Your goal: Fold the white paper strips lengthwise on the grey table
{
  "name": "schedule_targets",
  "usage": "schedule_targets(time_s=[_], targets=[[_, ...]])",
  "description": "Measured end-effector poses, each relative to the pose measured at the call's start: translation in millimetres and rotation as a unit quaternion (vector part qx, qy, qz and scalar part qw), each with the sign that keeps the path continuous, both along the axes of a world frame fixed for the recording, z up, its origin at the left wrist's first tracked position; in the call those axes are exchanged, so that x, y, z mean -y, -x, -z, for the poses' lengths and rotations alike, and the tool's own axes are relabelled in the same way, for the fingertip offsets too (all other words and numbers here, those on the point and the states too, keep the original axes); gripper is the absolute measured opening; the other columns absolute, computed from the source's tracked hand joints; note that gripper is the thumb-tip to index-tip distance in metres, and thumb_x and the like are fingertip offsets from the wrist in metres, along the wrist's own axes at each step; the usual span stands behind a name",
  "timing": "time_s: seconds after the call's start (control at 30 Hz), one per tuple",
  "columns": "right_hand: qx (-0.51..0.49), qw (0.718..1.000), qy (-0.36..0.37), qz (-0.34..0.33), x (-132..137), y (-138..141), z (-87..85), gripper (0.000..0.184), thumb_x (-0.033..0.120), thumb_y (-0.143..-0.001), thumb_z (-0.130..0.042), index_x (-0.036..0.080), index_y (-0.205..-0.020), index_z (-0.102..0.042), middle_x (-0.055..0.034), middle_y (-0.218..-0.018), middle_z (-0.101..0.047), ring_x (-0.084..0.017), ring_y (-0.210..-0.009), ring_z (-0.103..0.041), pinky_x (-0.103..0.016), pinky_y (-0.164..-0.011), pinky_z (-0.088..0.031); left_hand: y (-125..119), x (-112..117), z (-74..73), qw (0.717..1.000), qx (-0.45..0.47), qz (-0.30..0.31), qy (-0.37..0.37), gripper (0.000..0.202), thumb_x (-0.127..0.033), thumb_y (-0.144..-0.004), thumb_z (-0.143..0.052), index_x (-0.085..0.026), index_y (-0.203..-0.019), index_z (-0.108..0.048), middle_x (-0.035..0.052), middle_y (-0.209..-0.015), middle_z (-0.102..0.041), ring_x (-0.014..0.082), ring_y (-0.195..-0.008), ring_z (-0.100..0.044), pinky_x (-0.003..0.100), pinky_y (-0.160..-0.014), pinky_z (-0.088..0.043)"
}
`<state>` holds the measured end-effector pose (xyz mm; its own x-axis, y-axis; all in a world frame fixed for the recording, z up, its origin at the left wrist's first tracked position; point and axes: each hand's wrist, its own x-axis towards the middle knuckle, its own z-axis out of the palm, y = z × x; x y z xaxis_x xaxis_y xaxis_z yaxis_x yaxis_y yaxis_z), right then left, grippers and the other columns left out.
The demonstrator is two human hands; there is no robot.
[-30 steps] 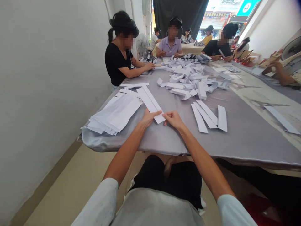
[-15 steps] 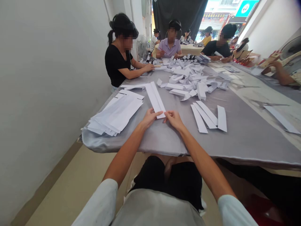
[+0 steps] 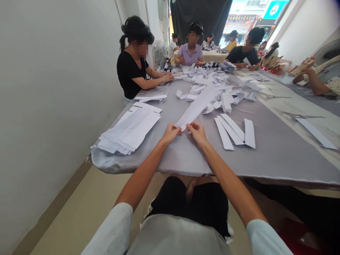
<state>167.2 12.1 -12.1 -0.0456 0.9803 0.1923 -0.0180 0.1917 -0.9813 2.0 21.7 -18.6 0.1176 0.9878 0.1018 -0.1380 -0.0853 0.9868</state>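
1. My left hand [image 3: 170,134] pinches the near left corner of the long, narrow white paper piece [image 3: 198,106], and my right hand [image 3: 197,133] pinches its near right side; both grips are narrow, closed on this one piece.
2. The piece lies out in front of me, slanting away to the right above the smooth grey cloth-covered table [image 3: 170,159]. Its far end overlaps the heap of folded white paper shapes [image 3: 226,102] in my view — I cannot tell whether they touch — so I should hold that end free of snags.
3. Light, even pressure would serve best, I judge: thin paper could buckle wherever I squeeze harder on one side.
4. I should square the near end between my hands before pressing any edge.
5. Best to work between the loose stack of flat white paper sheets [image 3: 130,132] on my left and the four slim white paper strips [image 3: 224,134] on my right — disturbing neither.
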Motion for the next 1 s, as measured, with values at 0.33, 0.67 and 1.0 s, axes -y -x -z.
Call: schedule_targets(time_s=[0.33,0.67,1.0], targets=[[-0.061,0.997,0.015,-0.036,3,-1,-3.3,0.047,0.056,-0.072,-0.083,0.020,-0.097,-0.065,-0.0046,-0.088,-0.069,-0.016,-0.070,-0.061,-0.022,-0.045,-0.044,4,4,-4.1,0.998,0.004,-0.044,-0.044,0.040,-0.040,-0.065,-0.092,-0.013,-0.090,-0.079,0.0077,-0.084,-0.077,0.0163,-0.067,-0.065,0.026,-0.058,-0.048],[-0.070,0.997,0.007,0.041,-5,-2,2.4,0.053,0.067,-0.072,-0.079,0.020,-0.092,-0.064,-0.0091,-0.095,-0.071,-0.018,-0.076,-0.065,-0.024,-0.045,-0.046,6,2,-0.2,0.998,-0.028,-0.036,-0.045,0.046,-0.050,-0.060,-0.096,-0.013,-0.080,-0.078,0.0063,-0.071,-0.073,0.0162,-0.061,-0.060,0.028,-0.058,-0.044],[-0.081,0.993,0.008,0.083,-8,-6,3.5,0.053,0.064,-0.066,-0.087,0.016,-0.081,-0.068,-0.0066,-0.072,-0.067,-0.018,-0.063,-0.061,-0.026,-0.042,-0.044,7,3,-1.5,0.997,-0.045,-0.027,-0.049,0.041,-0.049,-0.063,-0.092,-0.013,-0.078,-0.077,0.0058,-0.068,-0.072,0.0167,-0.060,-0.060,0.029,-0.058,-0.044]])
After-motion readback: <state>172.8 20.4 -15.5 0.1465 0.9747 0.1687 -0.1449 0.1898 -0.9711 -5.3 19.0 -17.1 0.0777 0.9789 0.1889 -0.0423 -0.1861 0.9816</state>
